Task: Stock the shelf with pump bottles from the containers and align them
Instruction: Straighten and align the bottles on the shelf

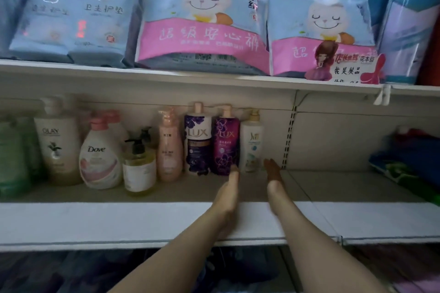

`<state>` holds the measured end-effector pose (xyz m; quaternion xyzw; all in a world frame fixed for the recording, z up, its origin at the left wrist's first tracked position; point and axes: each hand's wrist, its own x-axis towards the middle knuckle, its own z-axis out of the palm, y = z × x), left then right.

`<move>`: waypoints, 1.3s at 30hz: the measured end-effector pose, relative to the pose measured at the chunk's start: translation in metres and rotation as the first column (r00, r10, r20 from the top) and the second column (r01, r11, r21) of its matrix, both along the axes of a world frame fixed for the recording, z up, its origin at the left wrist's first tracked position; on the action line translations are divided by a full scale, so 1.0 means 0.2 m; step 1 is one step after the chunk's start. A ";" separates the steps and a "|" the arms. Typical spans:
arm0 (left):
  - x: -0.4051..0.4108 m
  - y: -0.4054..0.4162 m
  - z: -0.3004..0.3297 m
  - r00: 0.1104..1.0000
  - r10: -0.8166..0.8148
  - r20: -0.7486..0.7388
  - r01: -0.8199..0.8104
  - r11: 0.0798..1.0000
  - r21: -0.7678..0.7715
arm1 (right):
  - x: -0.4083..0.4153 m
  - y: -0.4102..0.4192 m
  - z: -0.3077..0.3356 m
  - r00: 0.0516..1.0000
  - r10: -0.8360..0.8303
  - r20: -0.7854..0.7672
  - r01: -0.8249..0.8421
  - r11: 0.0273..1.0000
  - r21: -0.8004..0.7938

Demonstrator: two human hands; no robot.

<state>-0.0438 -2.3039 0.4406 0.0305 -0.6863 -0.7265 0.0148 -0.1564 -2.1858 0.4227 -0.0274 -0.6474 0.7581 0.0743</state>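
white pump bottle [251,143] between left hand [229,191], right hand [273,179]

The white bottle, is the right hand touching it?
Apart. The head view shows bare shelf between the right hand and the white bottle.

- A cream metal shelving unit [166,221] fills the view, its back panel [333,140] plain and pale.
- A slotted upright [289,135] divides the bays near the right.
- The upper shelf [142,78] carries blue and pink soft packs [202,31] along its front edge.
- A small white clip [383,96] hangs from that edge.
- Light is dim and bluish; below the lower shelf lies shadow.
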 end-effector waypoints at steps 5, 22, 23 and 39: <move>-0.29 0.14 0.01 0.993 0.116 -0.015 -0.114 0.987 0.112 | -0.15 -0.01 -0.03 0.999 0.042 -0.019 -0.043 0.997 -0.061; -0.53 0.25 -0.09 0.949 0.315 -0.021 -0.312 0.946 0.083 | -0.14 -0.01 -0.05 0.992 0.124 -0.040 -0.122 0.992 0.035; -0.53 0.25 -0.09 0.949 0.316 -0.018 -0.313 0.946 0.078 | -0.14 0.00 -0.05 0.993 0.107 -0.044 -0.106 0.994 0.036; -0.54 0.24 -0.10 0.951 0.309 -0.031 -0.305 0.947 0.099 | -0.12 -0.03 -0.03 0.991 0.093 -0.097 -0.068 0.971 0.229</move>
